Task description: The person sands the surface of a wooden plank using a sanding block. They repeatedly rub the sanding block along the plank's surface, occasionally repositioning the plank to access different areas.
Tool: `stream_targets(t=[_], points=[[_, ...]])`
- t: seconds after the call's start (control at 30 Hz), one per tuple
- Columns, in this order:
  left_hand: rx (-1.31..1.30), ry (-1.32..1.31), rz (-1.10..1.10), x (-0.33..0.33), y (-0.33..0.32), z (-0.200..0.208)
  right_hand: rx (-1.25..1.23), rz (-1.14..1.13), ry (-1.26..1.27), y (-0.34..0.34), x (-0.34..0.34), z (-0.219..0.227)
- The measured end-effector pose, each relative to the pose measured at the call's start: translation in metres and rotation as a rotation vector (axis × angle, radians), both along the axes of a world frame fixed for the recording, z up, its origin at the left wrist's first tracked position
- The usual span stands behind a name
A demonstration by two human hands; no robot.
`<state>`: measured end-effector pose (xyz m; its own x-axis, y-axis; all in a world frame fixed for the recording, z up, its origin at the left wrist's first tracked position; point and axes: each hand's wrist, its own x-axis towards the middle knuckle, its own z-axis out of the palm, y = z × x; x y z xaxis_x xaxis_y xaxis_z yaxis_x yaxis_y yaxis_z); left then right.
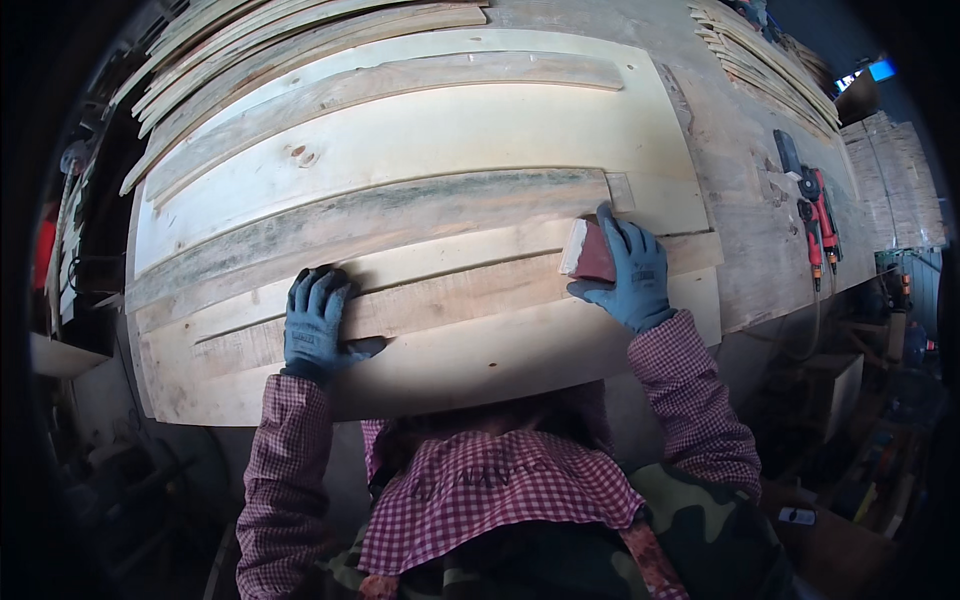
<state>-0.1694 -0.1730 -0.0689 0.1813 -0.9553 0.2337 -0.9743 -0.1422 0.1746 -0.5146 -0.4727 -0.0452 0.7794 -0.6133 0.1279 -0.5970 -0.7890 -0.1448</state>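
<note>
Several long wooden planks (400, 215) lie side by side on a pale board (420, 130) across a workbench. My left hand (318, 325), in a blue glove, presses flat on a light plank (440, 300) near the front edge. My right hand (630, 270), also blue-gloved, grips a reddish sanding block (588, 250) with a white edge. The block rests on the right end of the planks, beside a greyish weathered plank.
More thin wooden slats (250, 50) are stacked at the back left and at the back right (770, 60). Red-and-black power tools (815, 215) lie on the bench at the right. Cluttered floor and boxes (860, 470) sit below right.
</note>
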Motion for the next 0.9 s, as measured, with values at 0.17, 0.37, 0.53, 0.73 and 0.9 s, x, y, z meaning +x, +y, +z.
stream_targets(t=[0.17, 0.37, 0.53, 0.73, 0.9], points=[[-0.024, -0.02, -0.038, 0.002, -0.002, 0.004, 0.108, 0.088, -0.188, 0.0, 0.005, 0.006], [-0.073, -0.016, -0.037, 0.003, 0.0, 0.0, 0.504, 0.325, -0.648, 0.012, 0.032, 0.016], [-0.062, 0.015, -0.016, 0.0, -0.001, -0.001, 0.891, 0.334, -0.72, 0.028, 0.049, 0.028], [-0.062, -0.003, -0.039, -0.002, -0.003, 0.001, 0.909, 0.36, -0.775, 0.032, 0.046, 0.026], [-0.045, -0.006, -0.032, 0.0, 0.002, 0.004, 0.86, 0.235, -0.902, 0.05, 0.054, 0.021]])
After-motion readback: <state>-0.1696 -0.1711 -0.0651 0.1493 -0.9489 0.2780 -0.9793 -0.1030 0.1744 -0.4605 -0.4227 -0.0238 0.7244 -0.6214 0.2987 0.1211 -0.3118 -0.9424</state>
